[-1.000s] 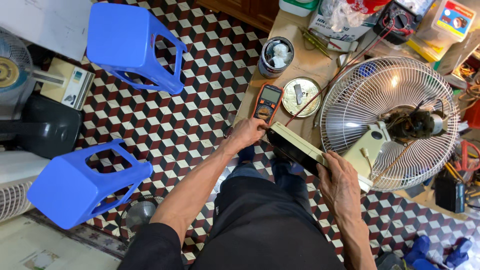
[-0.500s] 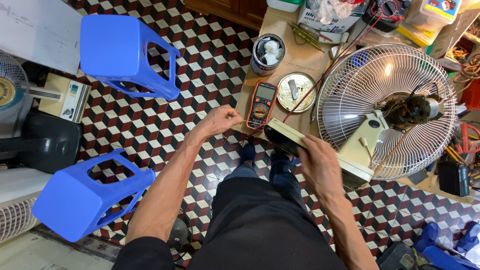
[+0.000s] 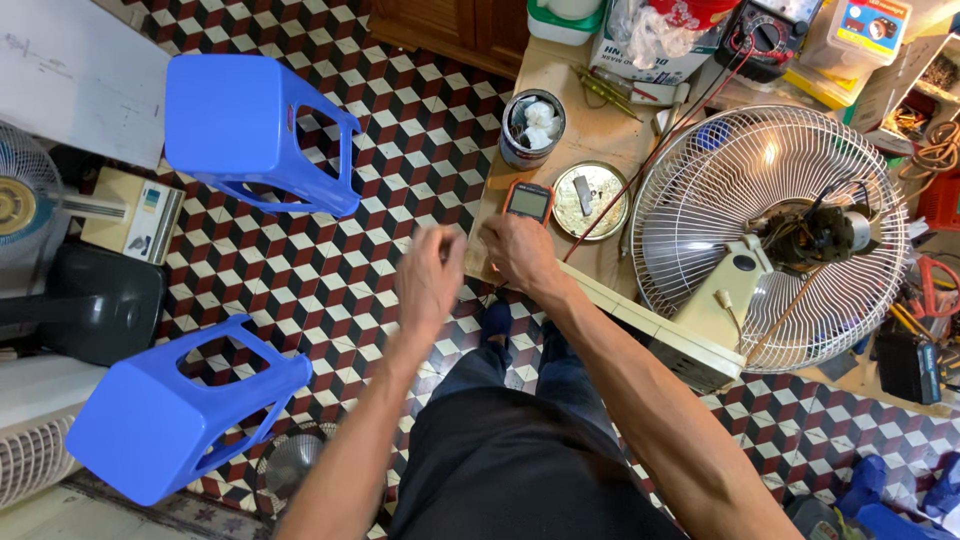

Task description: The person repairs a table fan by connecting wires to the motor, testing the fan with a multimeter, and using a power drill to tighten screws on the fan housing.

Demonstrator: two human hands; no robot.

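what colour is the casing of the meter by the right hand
Orange, around a dark face with a grey screen; the meter shows in the head view, just above the right hand.

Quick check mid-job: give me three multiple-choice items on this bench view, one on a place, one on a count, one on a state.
1. Where is the orange multimeter?
A. on the floor
B. on the bench, just beyond the right hand
C. on a stool

2. How many blue stools show?
A. one
B. two
C. four

3. The fan grille is:
A. upright
B. lying flat on the bench
C. hung on a wall

Answers: 1 B, it sits at the fingertips; 2 B, both stand on the tiled floor; 3 B, its motor faces up.
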